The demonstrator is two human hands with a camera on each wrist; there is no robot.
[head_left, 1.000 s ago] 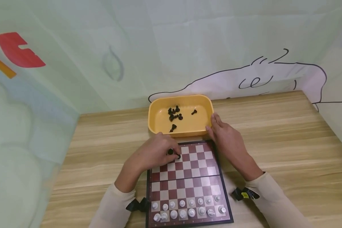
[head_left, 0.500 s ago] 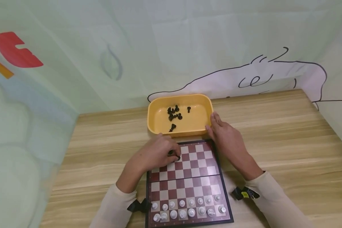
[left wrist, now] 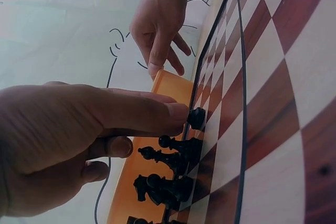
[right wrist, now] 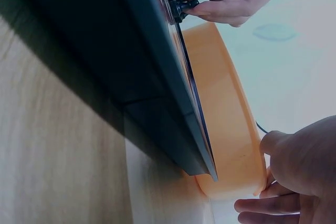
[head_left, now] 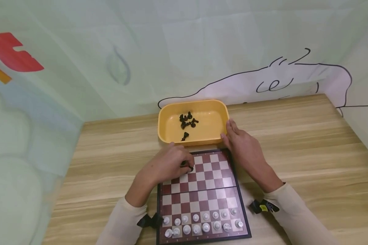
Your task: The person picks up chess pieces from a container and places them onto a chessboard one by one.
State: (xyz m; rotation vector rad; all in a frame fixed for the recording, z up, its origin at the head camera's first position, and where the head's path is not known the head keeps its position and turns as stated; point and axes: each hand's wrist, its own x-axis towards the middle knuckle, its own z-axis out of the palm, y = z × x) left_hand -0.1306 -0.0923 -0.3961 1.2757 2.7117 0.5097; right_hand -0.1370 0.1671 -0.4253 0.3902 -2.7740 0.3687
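Over the far left of the chessboard [head_left: 199,196], my left hand [head_left: 165,164] pinches a small black chess piece [left wrist: 197,118], its base down at a square and its top hidden by the fingers. Beside it in the left wrist view stand other black pieces, among them a pawn [left wrist: 181,145] and a knight [left wrist: 142,187]. My right hand [head_left: 246,146] grips the near right corner of the yellow tray [head_left: 210,132], thumb at the rim and fingers along the outside. Several black chess pieces [head_left: 184,125] lie in the tray's left half.
Two rows of white chess pieces [head_left: 196,229] stand on the board's near end. The tray sits just behind the board on the wooden table [head_left: 110,156]. A printed cloth [head_left: 184,51] hangs at the table's back edge.
A loose black piece in the tray has slid from the right side leftward to the cluster. Both hands stay almost in place, the left still pinching its chess piece.
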